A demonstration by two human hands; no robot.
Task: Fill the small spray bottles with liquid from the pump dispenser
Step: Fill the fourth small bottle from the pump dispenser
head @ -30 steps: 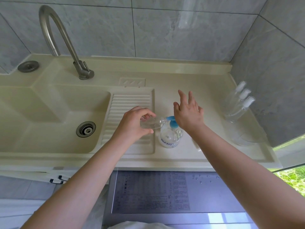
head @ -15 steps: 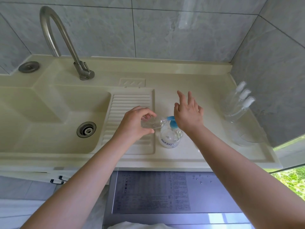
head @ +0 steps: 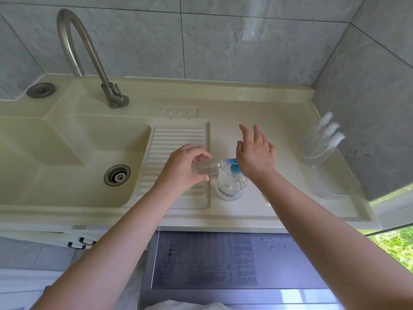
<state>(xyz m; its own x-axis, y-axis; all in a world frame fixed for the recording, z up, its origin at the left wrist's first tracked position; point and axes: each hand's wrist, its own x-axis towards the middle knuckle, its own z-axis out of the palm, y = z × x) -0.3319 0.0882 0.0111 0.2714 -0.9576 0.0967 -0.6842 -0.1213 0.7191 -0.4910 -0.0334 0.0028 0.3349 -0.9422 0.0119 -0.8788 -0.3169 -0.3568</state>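
Observation:
My left hand (head: pixel 186 167) grips a small clear bottle (head: pixel 209 168) lying almost level, its open neck at the blue spout of the pump dispenser (head: pixel 231 185). The dispenser is a round clear bottle with a blue pump head and stands on the counter beside the ribbed drainboard. My right hand (head: pixel 256 155) rests its palm on the pump head, fingers straight and spread. Three more small spray bottles (head: pixel 321 142) with white caps lean in a clear container at the right wall.
A cream sink (head: pixel 73 157) with a steel drain lies to the left, under a tall curved steel tap (head: pixel 89 57). The ribbed drainboard (head: pixel 176 139) sits beneath my left hand. The clear container (head: pixel 335 186) stands near the counter's right edge. Grey tiled walls close the back and right.
Both hands and the bottle stay almost where they were; my right hand remains on the pump head with only a slight shift.

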